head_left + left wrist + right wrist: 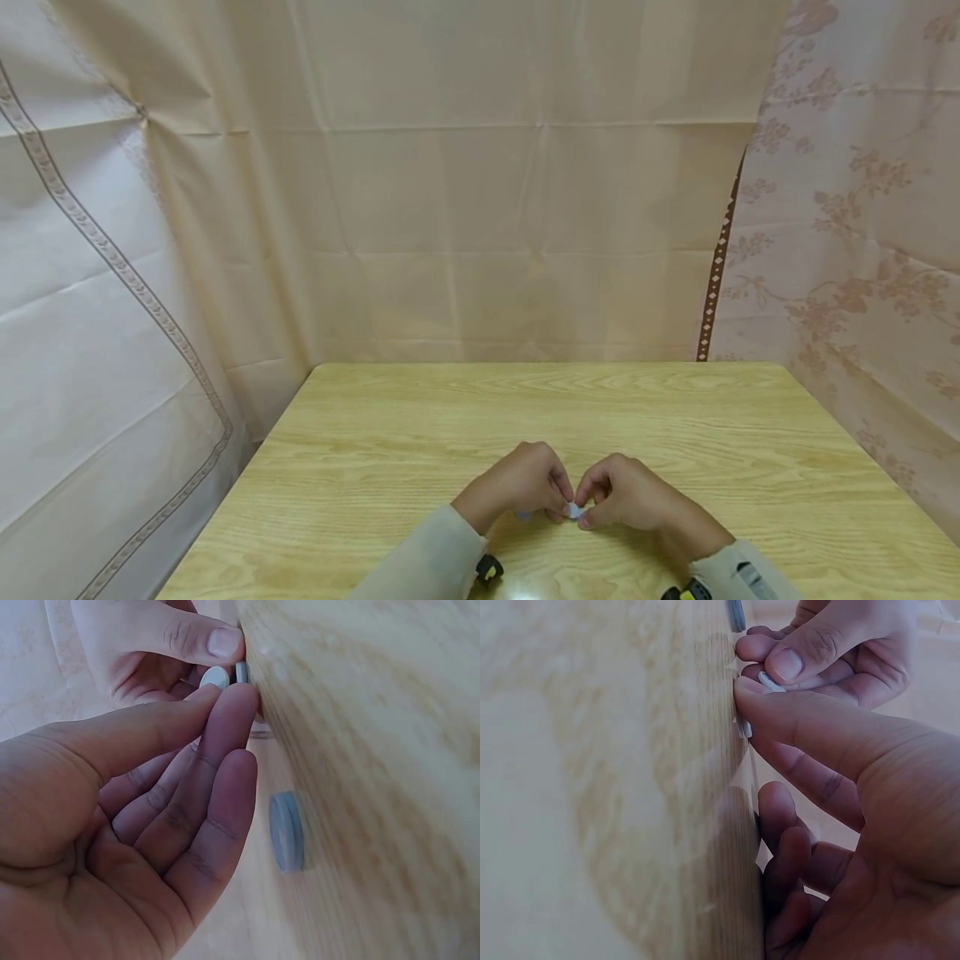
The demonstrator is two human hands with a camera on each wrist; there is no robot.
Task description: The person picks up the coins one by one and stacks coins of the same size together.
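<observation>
Here both hands meet over the near middle of the wooden table, fingertips together, because the thing between them is too small for anything but a pinch. The left hand pinches a small white disc between thumb and forefinger, and the right hand closes its own thumb and forefinger on the same white piece from the other side, so the disc is held just above the table, at the point where the two hands touch. A thin grey edge shows right beside the white disc; whether it is a separate piece I cannot tell. A blue-grey disc lies flat on the table under the left hand, apart from the pinch and touched by no finger. The other fingers of both hands curl loosely inward, giving the fingertips room.
</observation>
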